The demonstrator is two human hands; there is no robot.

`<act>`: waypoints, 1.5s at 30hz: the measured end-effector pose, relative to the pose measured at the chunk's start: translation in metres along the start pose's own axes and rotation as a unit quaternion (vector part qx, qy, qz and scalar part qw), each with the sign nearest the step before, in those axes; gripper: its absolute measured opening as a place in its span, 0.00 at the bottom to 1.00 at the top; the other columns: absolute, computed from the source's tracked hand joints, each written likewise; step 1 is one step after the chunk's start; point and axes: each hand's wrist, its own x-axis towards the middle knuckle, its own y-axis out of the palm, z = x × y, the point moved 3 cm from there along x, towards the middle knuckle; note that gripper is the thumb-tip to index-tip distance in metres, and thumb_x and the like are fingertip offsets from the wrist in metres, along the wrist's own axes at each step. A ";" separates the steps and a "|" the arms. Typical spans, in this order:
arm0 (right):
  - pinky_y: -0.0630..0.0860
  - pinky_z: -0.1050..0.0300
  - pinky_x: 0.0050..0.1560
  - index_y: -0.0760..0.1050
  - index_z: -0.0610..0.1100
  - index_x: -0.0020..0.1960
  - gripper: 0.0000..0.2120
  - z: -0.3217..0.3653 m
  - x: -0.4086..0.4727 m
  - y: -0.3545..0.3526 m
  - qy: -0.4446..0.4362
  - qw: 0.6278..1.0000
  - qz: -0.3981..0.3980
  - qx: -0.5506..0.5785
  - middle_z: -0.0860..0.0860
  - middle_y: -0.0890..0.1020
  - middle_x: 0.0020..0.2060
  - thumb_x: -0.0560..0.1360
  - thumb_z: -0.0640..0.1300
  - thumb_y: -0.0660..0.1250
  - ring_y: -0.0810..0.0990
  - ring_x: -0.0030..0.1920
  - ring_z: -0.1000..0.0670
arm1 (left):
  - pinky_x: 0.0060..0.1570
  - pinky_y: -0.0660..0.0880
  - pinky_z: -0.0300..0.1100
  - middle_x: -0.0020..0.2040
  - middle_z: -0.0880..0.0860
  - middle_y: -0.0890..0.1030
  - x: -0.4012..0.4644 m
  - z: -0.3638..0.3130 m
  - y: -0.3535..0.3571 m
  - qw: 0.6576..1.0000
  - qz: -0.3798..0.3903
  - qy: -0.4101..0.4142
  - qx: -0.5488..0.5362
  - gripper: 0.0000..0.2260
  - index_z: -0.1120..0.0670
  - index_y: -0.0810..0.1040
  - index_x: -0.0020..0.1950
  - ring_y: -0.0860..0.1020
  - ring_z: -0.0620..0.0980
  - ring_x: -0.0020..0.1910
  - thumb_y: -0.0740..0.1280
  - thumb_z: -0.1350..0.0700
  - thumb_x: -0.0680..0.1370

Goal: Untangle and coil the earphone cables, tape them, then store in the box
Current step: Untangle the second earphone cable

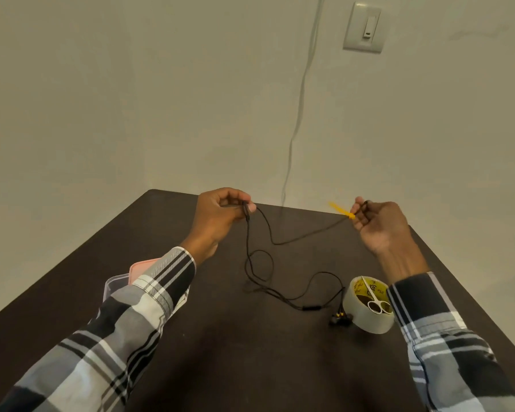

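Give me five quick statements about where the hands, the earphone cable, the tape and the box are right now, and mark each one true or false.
1. Both hands, left and right, pinch the black earphone cable above the table. True.
2. The earbuds hang in the air between the hands. False: they lie on the table beside the tape roll.
3. Small scissors rest on top of the tape roll. True.
4. The cable is already coiled and taped. False: it trails in loose loops down to the table.
5. The box sits by the right sleeve. False: it shows partly under the left sleeve.
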 end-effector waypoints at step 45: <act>0.78 0.62 0.35 0.86 0.46 0.41 0.04 0.014 -0.032 0.051 -0.291 0.838 0.285 -0.362 0.49 0.81 0.27 0.72 0.45 0.77 0.77 0.29 0.53 | 0.43 0.83 0.44 0.49 0.57 0.86 0.009 0.015 -0.017 0.992 0.044 -0.106 0.052 0.07 0.59 0.83 0.49 0.85 0.51 0.48 0.67 0.67 0.78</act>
